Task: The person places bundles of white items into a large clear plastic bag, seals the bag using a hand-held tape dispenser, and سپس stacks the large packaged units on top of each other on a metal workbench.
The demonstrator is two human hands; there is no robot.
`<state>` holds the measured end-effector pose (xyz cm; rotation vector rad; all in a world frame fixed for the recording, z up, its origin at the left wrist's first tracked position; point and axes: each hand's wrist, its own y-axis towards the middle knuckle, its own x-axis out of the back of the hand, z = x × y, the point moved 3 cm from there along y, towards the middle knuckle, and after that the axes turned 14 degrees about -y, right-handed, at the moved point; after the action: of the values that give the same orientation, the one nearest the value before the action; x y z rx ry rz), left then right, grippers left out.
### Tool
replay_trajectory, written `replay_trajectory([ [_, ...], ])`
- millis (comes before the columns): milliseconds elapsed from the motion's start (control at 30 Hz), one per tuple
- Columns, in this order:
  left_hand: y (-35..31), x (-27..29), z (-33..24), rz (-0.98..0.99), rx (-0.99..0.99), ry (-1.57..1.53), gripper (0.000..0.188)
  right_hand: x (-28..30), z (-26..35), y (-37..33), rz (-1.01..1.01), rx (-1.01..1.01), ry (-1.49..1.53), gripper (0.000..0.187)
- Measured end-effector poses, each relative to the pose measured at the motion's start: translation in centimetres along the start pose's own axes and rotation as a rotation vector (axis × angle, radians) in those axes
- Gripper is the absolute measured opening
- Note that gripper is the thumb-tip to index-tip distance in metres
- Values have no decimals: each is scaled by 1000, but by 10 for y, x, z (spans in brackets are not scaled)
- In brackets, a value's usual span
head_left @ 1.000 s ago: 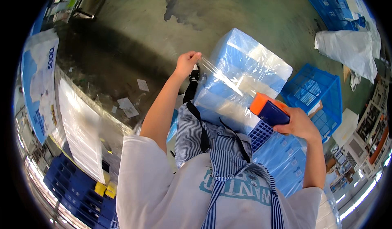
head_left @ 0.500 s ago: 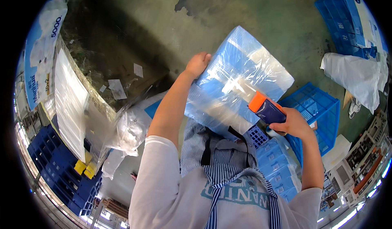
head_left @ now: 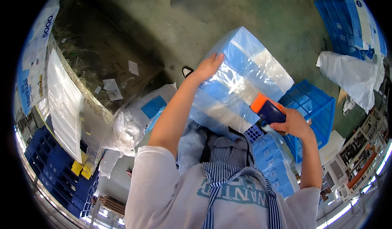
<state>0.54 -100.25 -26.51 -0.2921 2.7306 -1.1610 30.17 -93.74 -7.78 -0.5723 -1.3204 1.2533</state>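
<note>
Floor (head_left: 253,8) backs film (head_left: 269,67) enclosing packs (head_left: 241,45); left hand (head_left: 209,67) touches it, grip unclear; right hand (head_left: 295,123) holds tape dispenser (head_left: 270,110).

The bundle (head_left: 261,72) is before the apron (head_left: 224,151), a crate (head_left: 325,116) to its right, paper sheets (head_left: 112,90) to its left.

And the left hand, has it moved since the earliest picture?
Yes. Judged against the nearest white sheet on the floor, the left hand has moved right, now reaching the wrapped package.
</note>
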Motion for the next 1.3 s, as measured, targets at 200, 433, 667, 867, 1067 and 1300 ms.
replay_trajectory([
  [200, -11, -28, -23, -422, -351, 321, 69, 5, 2, -2, -16, 73, 14, 57],
  [433, -27, -88, -15, -655, -418, 803, 75, -15, -26, -3, 63, 118, 230, 56],
  [667, -15, -79, -15, -696, -421, 913, 75, -70, -173, -36, -62, 96, 118, 49],
  [867, -20, -106, -9, -926, -618, 1264, 65, -116, -234, 11, -97, -20, 0, 54],
  [1067, -103, -294, 58, 333, -920, 1635, 54, -114, -205, 54, -25, -37, -55, 56],
  [1300, -64, -322, 96, 551, -484, 2456, 40, -199, -279, 80, -102, -226, 210, 41],
])
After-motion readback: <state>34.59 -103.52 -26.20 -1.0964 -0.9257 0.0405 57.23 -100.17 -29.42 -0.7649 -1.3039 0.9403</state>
